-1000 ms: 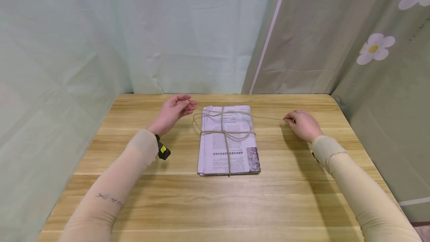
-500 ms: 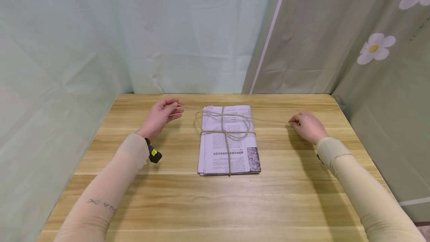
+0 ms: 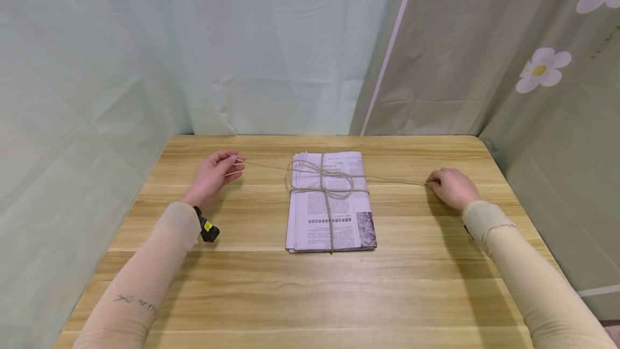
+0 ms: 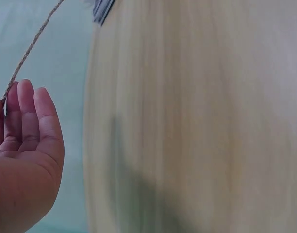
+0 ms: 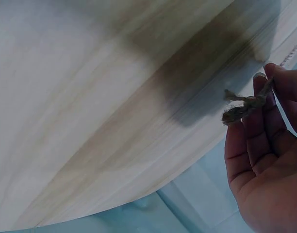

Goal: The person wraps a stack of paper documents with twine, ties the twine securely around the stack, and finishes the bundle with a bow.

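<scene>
A flat stack of folded newspapers lies in the middle of the table in the head view. Brown twine crosses it lengthwise and sideways, with loose loops on its upper half. Left of the stack, my left hand pinches one twine end between thumb and forefinger; the other fingers are fairly straight in the left wrist view. On the right side, my right hand pinches the other end. A knotted, frayed tip of twine pokes out from its fingers in the right wrist view. Both strands run fairly straight out from the stack.
The wooden table has its back edge against a pale curtain. A grey curtain with white flowers hangs at the right. A black wrist camera sits on the left wrist.
My left hand has moved left and slightly nearer, my right hand right and nearer, both still pinching the twine. The loops over the newspapers have become smaller.
</scene>
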A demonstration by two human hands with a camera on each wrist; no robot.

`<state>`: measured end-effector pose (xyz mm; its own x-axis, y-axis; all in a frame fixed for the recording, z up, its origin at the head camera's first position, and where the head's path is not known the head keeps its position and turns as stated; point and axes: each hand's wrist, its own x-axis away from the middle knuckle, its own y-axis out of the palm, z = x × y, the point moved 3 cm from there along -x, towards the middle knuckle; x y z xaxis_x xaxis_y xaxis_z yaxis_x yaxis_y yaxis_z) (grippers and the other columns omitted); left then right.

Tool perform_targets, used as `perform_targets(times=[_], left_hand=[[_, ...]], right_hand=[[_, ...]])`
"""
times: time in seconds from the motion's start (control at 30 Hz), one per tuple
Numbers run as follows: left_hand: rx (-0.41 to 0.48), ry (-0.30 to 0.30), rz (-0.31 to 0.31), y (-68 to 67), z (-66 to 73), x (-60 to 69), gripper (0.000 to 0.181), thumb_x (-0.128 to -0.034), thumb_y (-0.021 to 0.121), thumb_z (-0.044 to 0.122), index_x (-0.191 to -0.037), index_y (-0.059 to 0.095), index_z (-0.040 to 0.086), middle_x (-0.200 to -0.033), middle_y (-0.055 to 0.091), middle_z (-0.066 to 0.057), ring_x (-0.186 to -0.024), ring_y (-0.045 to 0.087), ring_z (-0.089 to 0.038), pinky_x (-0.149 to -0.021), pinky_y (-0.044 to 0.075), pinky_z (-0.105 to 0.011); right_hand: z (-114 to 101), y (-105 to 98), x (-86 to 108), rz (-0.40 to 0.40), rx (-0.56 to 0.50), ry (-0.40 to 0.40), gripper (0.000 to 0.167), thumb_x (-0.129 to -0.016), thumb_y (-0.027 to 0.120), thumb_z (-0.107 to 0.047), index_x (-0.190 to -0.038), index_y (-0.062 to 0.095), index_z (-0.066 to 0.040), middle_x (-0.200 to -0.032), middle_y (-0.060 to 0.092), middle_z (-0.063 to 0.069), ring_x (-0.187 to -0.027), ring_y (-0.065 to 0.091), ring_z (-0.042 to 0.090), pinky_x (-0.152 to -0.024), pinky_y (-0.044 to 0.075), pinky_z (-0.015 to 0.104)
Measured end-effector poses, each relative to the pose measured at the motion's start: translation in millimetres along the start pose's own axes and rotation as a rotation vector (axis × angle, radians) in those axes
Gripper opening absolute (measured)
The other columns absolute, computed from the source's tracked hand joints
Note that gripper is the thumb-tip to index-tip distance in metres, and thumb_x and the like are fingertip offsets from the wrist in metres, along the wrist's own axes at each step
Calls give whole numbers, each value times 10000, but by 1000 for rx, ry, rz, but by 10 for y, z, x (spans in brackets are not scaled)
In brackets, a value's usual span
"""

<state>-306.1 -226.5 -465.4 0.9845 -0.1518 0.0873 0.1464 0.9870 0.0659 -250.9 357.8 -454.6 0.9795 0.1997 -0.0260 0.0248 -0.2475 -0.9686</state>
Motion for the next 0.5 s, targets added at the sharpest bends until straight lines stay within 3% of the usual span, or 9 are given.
perform_targets(times=[0.1,0.3,0.5], left_hand=[[-15,-22,17,-98,-46,19,386,-1078,540,242,-1403,473,44,-1355,569,-165,-1192,613,-240,-993,519,-321],[-114,-84,29,-257,-82,62,554,-1098,485,204,-1564,291,-24,-1311,587,-132,-1087,649,-150,-993,519,-317],[-255,-149,41,-365,-197,79,561,-1100,461,177,-1589,263,-14,-1390,547,-259,-1001,676,-106,-907,562,-299]], right_hand=[[34,-13,15,-14,11,15,173,-981,621,-91,-1056,740,11,-1060,715,218,-1016,650,429,-911,485,594],[100,-44,54,-73,64,28,136,-958,628,-80,-1014,701,21,-985,697,198,-945,638,414,-856,494,587],[160,-30,72,-130,115,54,77,-904,609,-83,-924,647,-19,-889,638,137,-871,585,380,-781,475,561]])
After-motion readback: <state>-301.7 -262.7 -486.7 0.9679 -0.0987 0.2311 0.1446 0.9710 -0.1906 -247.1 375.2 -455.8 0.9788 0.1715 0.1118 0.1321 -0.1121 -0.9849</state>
